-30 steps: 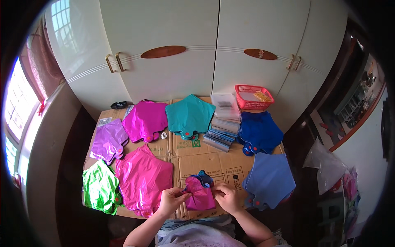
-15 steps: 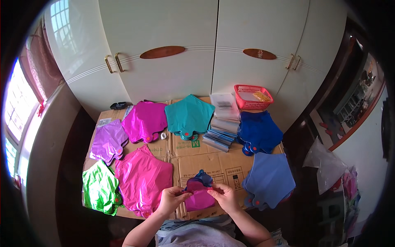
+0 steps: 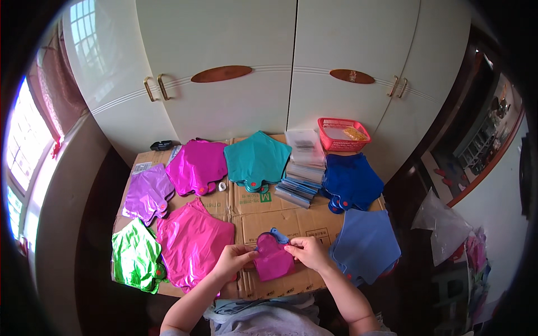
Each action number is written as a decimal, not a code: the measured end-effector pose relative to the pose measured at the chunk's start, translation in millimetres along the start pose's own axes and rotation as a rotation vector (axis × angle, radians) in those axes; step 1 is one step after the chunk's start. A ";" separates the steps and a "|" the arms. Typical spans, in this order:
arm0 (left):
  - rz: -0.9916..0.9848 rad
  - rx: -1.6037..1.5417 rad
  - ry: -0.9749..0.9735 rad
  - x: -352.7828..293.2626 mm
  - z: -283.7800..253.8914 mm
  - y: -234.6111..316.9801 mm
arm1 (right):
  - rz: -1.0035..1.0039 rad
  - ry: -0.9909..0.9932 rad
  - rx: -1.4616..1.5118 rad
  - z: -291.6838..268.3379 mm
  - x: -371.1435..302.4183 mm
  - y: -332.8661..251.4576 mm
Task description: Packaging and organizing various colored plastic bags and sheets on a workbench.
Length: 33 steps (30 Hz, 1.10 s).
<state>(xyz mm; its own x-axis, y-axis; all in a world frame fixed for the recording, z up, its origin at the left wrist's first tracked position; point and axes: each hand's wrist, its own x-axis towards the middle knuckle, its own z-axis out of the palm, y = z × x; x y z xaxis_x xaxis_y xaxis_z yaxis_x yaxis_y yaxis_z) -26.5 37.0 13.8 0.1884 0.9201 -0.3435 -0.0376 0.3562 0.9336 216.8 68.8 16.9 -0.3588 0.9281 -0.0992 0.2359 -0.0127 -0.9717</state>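
Between my two hands is a small bundle of folded foil balloons (image 3: 273, 263), mostly magenta, with a blue piece showing along its upper edge. My left hand (image 3: 234, 259) pinches its left side between thumb and fingers. On the opposite side my right hand (image 3: 308, 252) pinches the edge near the blue piece. The bundle is held over the front middle of a flattened cardboard sheet (image 3: 291, 215). Nearest my left hand lies a pile of flat pink star-shaped foil balloons (image 3: 196, 238); a grey-blue pile (image 3: 367, 246) is to the right of my right hand.
More flat balloon piles lie around: green (image 3: 136, 255), lilac (image 3: 148, 193), purple (image 3: 197, 165), teal (image 3: 258, 159) and dark blue (image 3: 354, 182). Clear flat packets (image 3: 302, 182) are stacked beside a pink basket (image 3: 343, 134). White cabinet doors (image 3: 224, 33) stand behind.
The bundle's upper part, curled with dark blue showing before, now lies flatter with more magenta facing up. Both hands still pinch its sides; my right hand has shifted slightly up and right.
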 end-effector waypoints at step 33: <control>-0.047 0.027 -0.021 44.3 -21.2 2.9 | 0.061 -0.130 0.154 -13.9 55.8 23.4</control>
<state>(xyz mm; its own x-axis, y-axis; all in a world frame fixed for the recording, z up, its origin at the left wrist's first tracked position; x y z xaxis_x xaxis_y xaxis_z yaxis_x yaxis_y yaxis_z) -39.0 82.2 -0.8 0.2098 0.8988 -0.3849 -0.0018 0.3940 0.9191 214.9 125.5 -8.4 -0.4637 0.8683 -0.1763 0.1238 -0.1335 -0.9833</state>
